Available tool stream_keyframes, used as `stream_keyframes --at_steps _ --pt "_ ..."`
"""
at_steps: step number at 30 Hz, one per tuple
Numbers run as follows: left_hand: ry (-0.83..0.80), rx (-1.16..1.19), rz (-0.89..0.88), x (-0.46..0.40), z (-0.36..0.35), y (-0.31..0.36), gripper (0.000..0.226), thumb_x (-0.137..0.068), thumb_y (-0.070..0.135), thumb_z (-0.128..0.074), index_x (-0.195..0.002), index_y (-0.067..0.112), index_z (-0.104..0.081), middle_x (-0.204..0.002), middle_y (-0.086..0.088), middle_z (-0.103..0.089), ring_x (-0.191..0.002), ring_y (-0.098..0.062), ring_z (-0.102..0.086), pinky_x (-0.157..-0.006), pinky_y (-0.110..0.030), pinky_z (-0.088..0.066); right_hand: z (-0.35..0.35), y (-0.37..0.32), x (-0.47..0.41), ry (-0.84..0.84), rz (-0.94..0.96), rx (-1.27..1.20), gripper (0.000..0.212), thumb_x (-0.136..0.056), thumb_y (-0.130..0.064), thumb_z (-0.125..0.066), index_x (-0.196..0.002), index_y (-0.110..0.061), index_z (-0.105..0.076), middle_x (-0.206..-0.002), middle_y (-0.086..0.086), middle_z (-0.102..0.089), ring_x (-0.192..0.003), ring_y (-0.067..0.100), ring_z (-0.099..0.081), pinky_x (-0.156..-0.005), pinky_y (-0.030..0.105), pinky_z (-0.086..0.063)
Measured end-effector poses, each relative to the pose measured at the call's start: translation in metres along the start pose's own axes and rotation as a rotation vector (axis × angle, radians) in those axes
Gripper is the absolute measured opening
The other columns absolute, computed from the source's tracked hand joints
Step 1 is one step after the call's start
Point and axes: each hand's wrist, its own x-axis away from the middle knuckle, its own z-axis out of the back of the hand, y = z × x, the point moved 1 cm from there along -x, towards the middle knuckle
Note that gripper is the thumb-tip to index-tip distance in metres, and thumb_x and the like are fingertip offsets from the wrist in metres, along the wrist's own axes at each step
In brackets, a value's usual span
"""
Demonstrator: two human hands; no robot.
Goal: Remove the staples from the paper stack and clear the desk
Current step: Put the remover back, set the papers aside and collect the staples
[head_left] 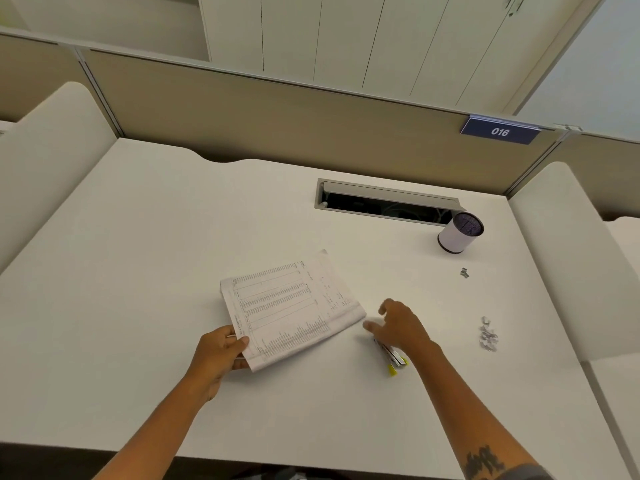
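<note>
A printed paper stack lies tilted in the middle of the white desk. My left hand grips its near left corner, thumb on top. My right hand hovers just right of the stack with fingers spread, holding nothing. Under its wrist lies a metal staple remover with yellow tips. A small pile of pulled staples sits at the right, and a few more staples lie farther back.
A white cylindrical pen holder stands at the back right beside an open cable slot. A beige partition with a blue "016" tag runs along the far edge. Padded side panels flank the desk.
</note>
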Motion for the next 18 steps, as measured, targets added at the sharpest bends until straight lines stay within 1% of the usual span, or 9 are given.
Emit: stream_keyframes --at_steps 2,4,6,8,11,13,14,16,18 --pt "0.012 -0.004 -0.008 0.001 -0.003 -0.003 0.034 -0.1 0.005 -0.065 -0.133 0.012 -0.065 -0.109 -0.005 -0.08 -0.094 -0.027 -0.08 -0.069 -0.037 -0.067 -0.003 0.008 0.01 -0.086 -0.029 0.197 0.067 -0.082 -0.063 -0.075 -0.121 -0.013 -0.052 -0.116 0.003 -0.06 -0.111 0.026 -0.062 -0.08 0.033 -0.044" --pt "0.017 -0.002 -0.011 0.001 -0.007 -0.004 0.033 -0.101 0.005 -0.065 -0.133 0.013 -0.065 -0.107 -0.003 -0.08 -0.095 -0.028 -0.079 -0.068 -0.035 -0.067 -0.006 0.011 0.017 -0.113 -0.044 0.288 0.066 -0.081 -0.061 -0.076 -0.118 -0.012 -0.051 -0.115 0.005 -0.062 -0.109 0.028 -0.064 -0.079 0.034 -0.046" --pt "0.02 0.005 -0.009 0.001 -0.011 -0.005 0.032 -0.101 0.005 -0.065 -0.132 0.012 -0.066 -0.107 -0.004 -0.08 -0.096 -0.028 -0.079 -0.069 -0.036 -0.067 -0.01 0.014 0.02 -0.118 -0.055 0.292 0.052 -0.084 -0.052 -0.074 -0.11 -0.014 -0.05 -0.113 0.005 -0.063 -0.106 0.028 -0.065 -0.075 0.033 -0.046" --pt "0.017 0.009 -0.008 0.001 -0.014 -0.005 0.031 -0.101 0.005 -0.064 -0.131 0.012 -0.066 -0.108 -0.005 -0.08 -0.096 -0.028 -0.079 -0.069 -0.036 -0.067 -0.013 0.014 0.024 -0.109 -0.047 0.264 0.035 -0.086 -0.043 -0.07 -0.099 -0.018 -0.048 -0.104 0.003 -0.062 -0.098 0.028 -0.066 -0.07 0.032 -0.045" --pt "0.018 0.019 -0.007 0.002 -0.019 -0.004 0.028 -0.101 0.005 -0.064 -0.128 0.013 -0.067 -0.106 -0.004 -0.08 -0.095 -0.027 -0.079 -0.068 -0.035 -0.067 -0.015 0.015 0.026 -0.1 -0.032 0.201 0.021 -0.086 -0.03 -0.064 -0.093 -0.017 -0.05 -0.096 0.003 -0.063 -0.084 0.027 -0.065 -0.063 0.031 -0.045" --pt "0.024 0.026 -0.005 0.002 -0.023 -0.004 0.026 -0.101 0.005 -0.064 -0.126 0.014 -0.068 -0.105 -0.004 -0.08 -0.094 -0.027 -0.079 -0.066 -0.034 -0.066 -0.016 0.017 0.027 -0.098 -0.051 0.036 0.017 -0.082 -0.024 -0.068 -0.087 -0.016 -0.054 -0.09 0.002 -0.064 -0.076 0.023 -0.063 -0.061 0.033 -0.05" --pt "0.026 0.028 -0.004 0.003 -0.024 -0.004 0.026 -0.101 0.005 -0.064 -0.125 0.014 -0.068 -0.106 -0.004 -0.08 -0.094 -0.027 -0.079 -0.066 -0.034 -0.066 -0.017 0.017 0.027 -0.095 -0.079 -0.13 0.017 -0.079 -0.021 -0.072 -0.087 -0.015 -0.058 -0.087 0.002 -0.066 -0.074 0.022 -0.063 -0.065 0.037 -0.055" --pt "0.026 0.035 -0.002 0.002 -0.027 -0.004 0.026 -0.101 0.005 -0.064 -0.125 0.014 -0.068 -0.109 -0.006 -0.08 -0.096 -0.028 -0.079 -0.067 -0.035 -0.067 -0.018 0.016 0.034 -0.106 -0.158 -0.579 0.025 -0.077 -0.013 -0.079 -0.099 -0.01 -0.067 -0.083 0.009 -0.071 -0.069 0.022 -0.066 -0.072 0.042 -0.062" --pt "0.03 0.044 0.001 0.003 -0.031 -0.003 0.024 -0.101 0.005 -0.064 -0.124 0.014 -0.068 -0.109 -0.006 -0.08 -0.095 -0.028 -0.079 -0.066 -0.035 -0.066 -0.018 0.009 0.044 -0.174 -0.21 -0.967 0.036 -0.083 -0.005 -0.079 -0.116 -0.012 -0.068 -0.084 0.014 -0.073 -0.071 0.024 -0.065 -0.075 0.04 -0.063"
